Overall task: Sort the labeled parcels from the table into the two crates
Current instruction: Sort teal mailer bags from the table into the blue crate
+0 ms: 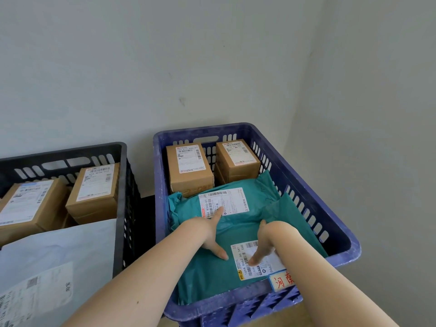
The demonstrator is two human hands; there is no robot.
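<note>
Teal poly mailer (lower centre) seems soft, light — left hand spread, right hand pinching its fold, a sound hold.

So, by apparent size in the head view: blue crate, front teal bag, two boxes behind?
1. blue crate
2. front teal bag
3. left box and right box: alike, and farther away, so unranked.

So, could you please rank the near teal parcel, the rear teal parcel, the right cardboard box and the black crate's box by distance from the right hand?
1. near teal parcel: under the right hand, held.
2. rear teal parcel: just behind.
3. right cardboard box: back of blue crate.
4. black crate's box: far left.
</note>
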